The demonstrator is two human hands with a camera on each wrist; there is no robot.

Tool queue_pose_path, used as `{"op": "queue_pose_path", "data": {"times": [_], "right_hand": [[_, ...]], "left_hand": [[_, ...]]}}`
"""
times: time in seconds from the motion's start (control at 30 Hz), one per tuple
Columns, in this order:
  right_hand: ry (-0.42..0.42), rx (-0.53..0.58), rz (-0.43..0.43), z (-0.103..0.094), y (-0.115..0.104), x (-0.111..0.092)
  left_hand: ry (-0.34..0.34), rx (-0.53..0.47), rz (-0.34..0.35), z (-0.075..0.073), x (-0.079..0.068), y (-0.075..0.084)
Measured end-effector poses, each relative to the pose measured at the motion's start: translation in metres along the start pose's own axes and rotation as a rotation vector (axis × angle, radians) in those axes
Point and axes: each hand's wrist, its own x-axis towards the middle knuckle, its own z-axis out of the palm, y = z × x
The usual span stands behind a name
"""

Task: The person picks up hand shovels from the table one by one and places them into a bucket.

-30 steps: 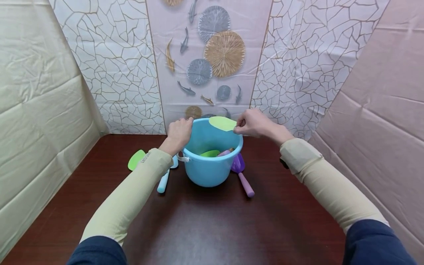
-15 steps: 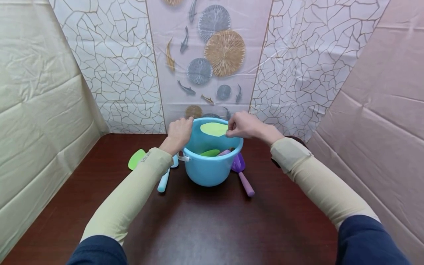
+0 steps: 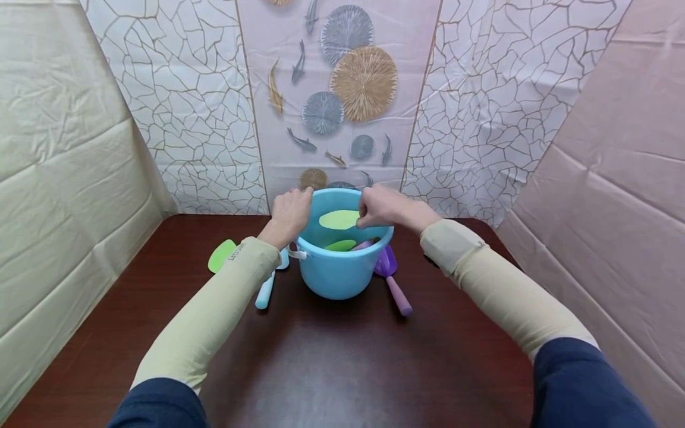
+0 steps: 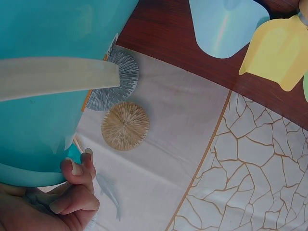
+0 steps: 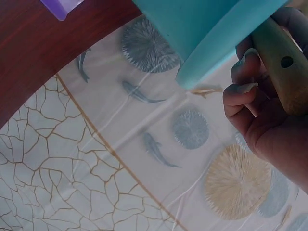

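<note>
A light blue bucket (image 3: 337,273) stands upright on the dark wooden table, its rim gripped at the left by my left hand (image 3: 289,215). In the left wrist view, that hand's fingers curl over the bucket's rim (image 4: 29,177). My right hand (image 3: 384,207) is over the right part of the opening and holds a toy shovel by its wooden handle (image 5: 281,62). The shovel's pale green blade (image 3: 339,219) points left, within the bucket's mouth. Lower inside lie a green blade (image 3: 341,245) and a purple piece (image 3: 363,245).
Right of the bucket lies a purple shovel (image 3: 386,261) with a pink-purple handle. To the left are a light blue shovel (image 3: 264,291) and a green blade (image 3: 222,255). The left wrist view adds a yellow scoop (image 4: 276,53). Patterned cloth hangs behind the table.
My right hand has moved left and slightly down, bringing the pale green blade from above the rim into the bucket's mouth. My left hand stays on the rim.
</note>
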Motion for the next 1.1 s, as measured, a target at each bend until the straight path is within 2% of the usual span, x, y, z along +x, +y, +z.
{"op": "queue_pose_path", "data": {"times": [0.47,0.8,1.1], "right_hand": [[-0.118,-0.008,-0.009,0.014,-0.015,0.016],[-0.152,-0.014,-0.026,0.022,-0.021,0.023],[-0.196,-0.022,0.019,0.028,-0.027,0.027]], "left_hand": [[0.005,-0.011,-0.004,-0.001,0.000,-0.001],[0.028,-0.005,0.001,0.000,0.000,-0.001],[0.027,0.003,-0.004,0.000,-0.001,0.000]]}}
